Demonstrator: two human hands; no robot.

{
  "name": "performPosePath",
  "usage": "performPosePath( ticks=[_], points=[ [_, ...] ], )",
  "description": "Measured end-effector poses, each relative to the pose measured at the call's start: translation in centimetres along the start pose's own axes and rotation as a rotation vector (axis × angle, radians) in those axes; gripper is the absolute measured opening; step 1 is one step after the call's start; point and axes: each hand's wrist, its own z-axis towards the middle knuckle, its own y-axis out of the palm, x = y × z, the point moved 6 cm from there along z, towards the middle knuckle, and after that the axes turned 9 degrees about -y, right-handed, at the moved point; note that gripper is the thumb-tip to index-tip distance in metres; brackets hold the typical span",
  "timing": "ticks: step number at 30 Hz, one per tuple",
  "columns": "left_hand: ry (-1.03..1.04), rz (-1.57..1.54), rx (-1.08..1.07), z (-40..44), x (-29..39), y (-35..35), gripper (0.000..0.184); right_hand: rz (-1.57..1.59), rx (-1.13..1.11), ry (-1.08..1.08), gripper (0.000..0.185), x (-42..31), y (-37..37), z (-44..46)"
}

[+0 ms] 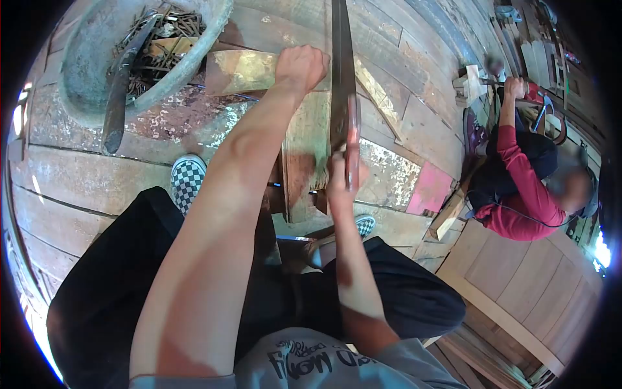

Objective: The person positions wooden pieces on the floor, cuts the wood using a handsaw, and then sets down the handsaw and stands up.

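My right hand [343,176] is wrapped round the reddish wooden handle of a handsaw [341,71]. Its long dark blade points away from me, along the right edge of a wooden plank [306,146]. At the far end of that plank, my left hand [302,67] is closed and pressed down, its fingertips hidden from view. Just left of this hand lies a short, worn board [241,72]. The plank extends toward me between my feet, and whatever supports it is mostly in shadow.
A grey basin [71,84] holding nails and scraps stands at upper left, with a dark bar [120,97] leaning over its rim. A narrow wood strip [379,97] and a pink panel [431,188] lie right. A person in a red sleeve [518,155] crouches far right, gripping a tool.
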Motion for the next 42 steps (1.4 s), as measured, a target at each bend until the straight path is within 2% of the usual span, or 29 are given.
performPosePath(
  ticks=[1, 3, 4, 7, 9, 11, 15, 17, 19, 21, 22, 25, 27, 31, 33, 35, 37, 38, 39, 41, 42],
  points=[
    [-0.014, -0.001, -0.028, 0.0, 0.0, -0.2, 0.032, -0.004, 0.005, 0.008, 0.035, 0.3, 0.4, 1.5],
    [-0.019, -0.004, -0.052, -0.2, -0.1, -0.1, 0.032, 0.166, -0.039, 0.072, 0.012, 1.0, 1.4, 4.0],
    [-0.001, -0.039, -0.028, -0.2, -0.2, 0.1, 0.035, 0.173, -0.024, 0.063, 0.009, -0.8, 1.3, 4.4],
    [0.004, -0.088, 0.002, -0.3, 0.0, -0.5, 0.037, -0.061, -0.065, -0.119, 0.008, -1.1, 0.0, 0.2],
    [-0.009, -0.095, 0.007, 0.1, -0.1, -0.5, 0.036, -0.121, -0.041, -0.169, 0.008, -1.5, -0.3, -1.5],
    [0.015, -0.043, -0.022, 0.3, -0.1, 0.4, 0.036, -0.194, 0.011, -0.115, 0.007, -1.1, -0.4, -2.0],
    [-0.004, -0.075, -0.005, -0.1, 0.0, -0.5, 0.038, -0.016, -0.05, -0.137, 0.007, -0.4, 0.7, 2.9],
    [-0.009, -0.08, -0.013, -0.4, 0.0, -0.5, 0.038, 0.321, 0.03, 0.16, 0.008, 1.4, 1.3, 4.3],
    [-0.017, -0.094, -0.002, -0.3, 0.1, -1.0, 0.039, 0.241, 0.031, 0.124, 0.009, -0.2, 0.5, 2.8],
    [0.001, -0.089, -0.012, -0.4, 0.2, -1.3, 0.04, -0.03, -0.002, -0.114, 0.011, -0.6, -0.5, -0.1],
    [-0.006, -0.093, -0.006, -0.2, 0.1, -1.2, 0.04, -0.029, -0.01, -0.121, 0.011, -0.8, -0.7, -0.4],
    [0.008, -0.066, -0.002, -0.2, -0.1, -0.3, 0.039, 0.089, 0.014, -0.007, 0.013, -0.9, -1.3, -0.4],
    [0.004, -0.085, 0.017, -0.2, 0.0, -0.4, 0.039, 0.169, -0.017, 0.146, 0.013, -0.2, -0.2, 2.5],
    [-0.009, -0.067, 0.0, 0.0, -0.1, -0.7, 0.039, 0.201, -0.04, 0.074, 0.015, 0.3, 1.1, 4.5],
    [-0.006, -0.074, -0.022, -0.2, 0.1, -0.8, 0.04, 0.216, -0.042, 0.153, 0.015, 0.6, -0.1, 1.3],
    [0.0, -0.085, -0.013, 0.0, 0.0, -0.8, 0.04, 0.182, -0.016, 0.205, 0.028, 1.8, -0.4, -0.9],
    [0.019, -0.092, -0.027, -0.5, 0.1, -0.5, 0.04, 0.092, -0.023, 0.016, 0.043, 0.1, -0.6, -1.1],
    [0.004, -0.091, -0.032, -0.3, 0.1, -0.6, 0.04, 0.065, -0.02, -0.017, 0.029, -0.1, -0.4, -0.4],
    [-0.011, -0.09, -0.033, -0.2, 0.1, -0.7, 0.04, 0.061, -0.012, -0.011, 0.029, -0.2, -0.2, 0.9],
    [-0.015, -0.084, -0.037, -0.2, 0.1, -0.5, 0.04, 0.101, -0.1, 0.106, 0.015, 0.6, 0.9, 3.1],
    [-0.026, -0.08, -0.036, -0.2, 0.0, -0.6, 0.04, 0.16, -0.087, 0.059, 0.012, 0.3, 1.2, 3.6]
  ],
)
